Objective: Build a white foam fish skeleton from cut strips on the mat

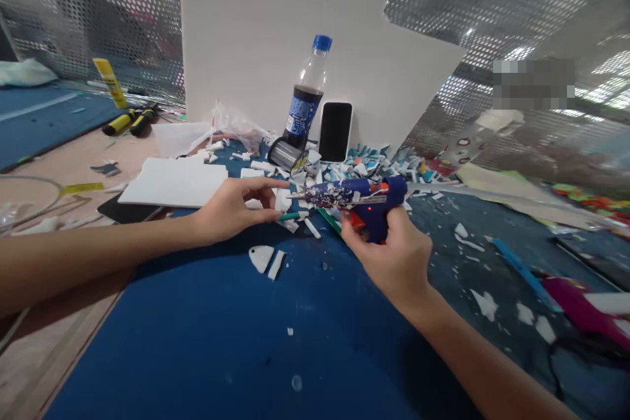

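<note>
My right hand (391,259) is wrapped around the handle of a blue glue gun (377,207) with an orange trigger. White flecks cover its barrel, and its metal nozzle points left toward my left hand (241,207). That hand reaches in over the scraps with index finger and thumb apart. Close to the thumb tip is a small teal piece (289,216); whether they touch I cannot tell. On the blue mat in front lie a rounded white foam piece (260,258) with a small dark hole and a narrow white strip (276,265).
Behind the hands, a cola bottle (305,102) leans by a grey spool (288,156) and a phone (336,132). White and teal scraps (369,161) pile there. A white board (177,180) lies left; a magenta tool (575,308) lies right. Another person's sleeve (499,119) shows beyond.
</note>
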`<state>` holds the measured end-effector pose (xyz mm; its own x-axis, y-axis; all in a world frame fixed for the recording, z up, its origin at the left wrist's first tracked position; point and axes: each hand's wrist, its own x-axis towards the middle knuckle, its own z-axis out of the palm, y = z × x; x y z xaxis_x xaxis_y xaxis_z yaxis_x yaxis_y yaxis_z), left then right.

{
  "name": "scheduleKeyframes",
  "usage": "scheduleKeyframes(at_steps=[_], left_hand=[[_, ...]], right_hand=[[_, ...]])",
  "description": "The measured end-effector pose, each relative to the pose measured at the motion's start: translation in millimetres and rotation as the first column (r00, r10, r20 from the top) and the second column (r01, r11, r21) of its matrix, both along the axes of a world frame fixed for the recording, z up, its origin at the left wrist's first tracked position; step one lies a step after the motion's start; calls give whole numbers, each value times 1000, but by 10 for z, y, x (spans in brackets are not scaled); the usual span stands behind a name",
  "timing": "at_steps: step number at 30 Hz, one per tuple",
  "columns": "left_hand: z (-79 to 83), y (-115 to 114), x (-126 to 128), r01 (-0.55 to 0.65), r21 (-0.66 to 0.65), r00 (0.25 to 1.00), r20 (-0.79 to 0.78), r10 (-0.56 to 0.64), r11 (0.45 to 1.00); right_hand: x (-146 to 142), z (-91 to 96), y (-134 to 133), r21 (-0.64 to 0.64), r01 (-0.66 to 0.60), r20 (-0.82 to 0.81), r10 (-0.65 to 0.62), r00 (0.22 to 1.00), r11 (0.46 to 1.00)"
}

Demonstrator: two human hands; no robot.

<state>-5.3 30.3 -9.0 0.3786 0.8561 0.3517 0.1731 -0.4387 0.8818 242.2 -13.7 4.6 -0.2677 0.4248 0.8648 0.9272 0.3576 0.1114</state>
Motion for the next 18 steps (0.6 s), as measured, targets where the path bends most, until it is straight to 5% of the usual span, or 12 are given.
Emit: scheduleKeyframes(at_steps=[18], left_hand=[[-23,-8,-2,19,56,1000,-16,-18,998]], right_hand=[[-24,-40,7,-28,-51,37,52,998,998]])
